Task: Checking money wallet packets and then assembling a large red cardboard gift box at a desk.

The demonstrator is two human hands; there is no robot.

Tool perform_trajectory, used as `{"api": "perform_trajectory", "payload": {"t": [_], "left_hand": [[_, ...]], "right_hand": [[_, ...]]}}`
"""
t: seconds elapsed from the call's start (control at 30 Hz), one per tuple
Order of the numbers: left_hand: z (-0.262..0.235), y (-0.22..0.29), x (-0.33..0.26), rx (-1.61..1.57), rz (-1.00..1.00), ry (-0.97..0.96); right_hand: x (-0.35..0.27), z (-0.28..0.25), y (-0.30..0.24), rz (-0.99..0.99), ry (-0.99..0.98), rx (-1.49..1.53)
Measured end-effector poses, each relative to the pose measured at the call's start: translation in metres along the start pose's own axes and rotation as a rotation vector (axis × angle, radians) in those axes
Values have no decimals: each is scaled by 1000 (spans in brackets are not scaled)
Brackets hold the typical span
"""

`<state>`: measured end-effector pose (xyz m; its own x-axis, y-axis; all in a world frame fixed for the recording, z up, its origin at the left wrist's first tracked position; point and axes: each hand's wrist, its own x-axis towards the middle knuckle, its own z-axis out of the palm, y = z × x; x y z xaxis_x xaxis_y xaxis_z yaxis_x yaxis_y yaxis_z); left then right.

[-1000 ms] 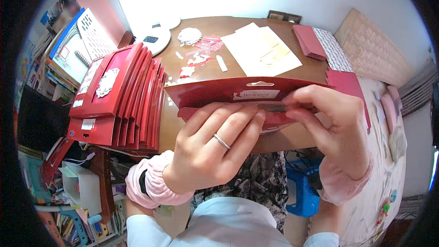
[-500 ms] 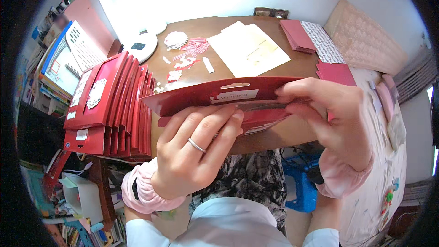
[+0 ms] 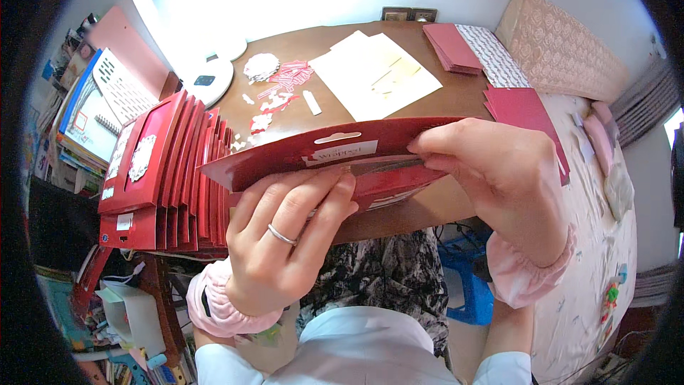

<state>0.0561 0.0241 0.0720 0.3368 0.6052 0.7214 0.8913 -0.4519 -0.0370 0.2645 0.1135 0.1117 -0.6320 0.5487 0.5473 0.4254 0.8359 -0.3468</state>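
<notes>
We hold the red card (image 3: 320, 153) up over the near edge of the surface (image 3: 420, 103), both hands closed on it: our left hand (image 3: 285, 242) grips its lower edge from beneath, fingers spread up the back, and our right hand (image 3: 499, 178) pinches its right end at the top. Against a second ago the card has tipped, its left end now lower and pointing at the stack of red cards (image 3: 171, 171) standing left of it, and our right hand has slid a little along the fold. We judge the folding or pressing of this card is nearly through. Our hands hide the card's lower flap and whatever sits inside the fold; the small scraps (image 3: 274, 93) beyond the card are too small to tell apart.
</notes>
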Motion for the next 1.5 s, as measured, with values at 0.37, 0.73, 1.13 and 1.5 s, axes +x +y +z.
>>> {"api": "perform_trajectory", "payload": {"t": [0.37,0.73,1.13,1.5], "left_hand": [[2,-1,3,-27,-31,8],[3,-1,2,-11,-34,7],[1,0,4,-144,-107,12],[5,-1,5,-127,-85,23]], "right_hand": [[-13,-11,7,-266,188,-223],[-26,1,15,-237,131,-378],[-24,2,7,-207,122,-312],[-23,8,6,-159,150,-337]]}}
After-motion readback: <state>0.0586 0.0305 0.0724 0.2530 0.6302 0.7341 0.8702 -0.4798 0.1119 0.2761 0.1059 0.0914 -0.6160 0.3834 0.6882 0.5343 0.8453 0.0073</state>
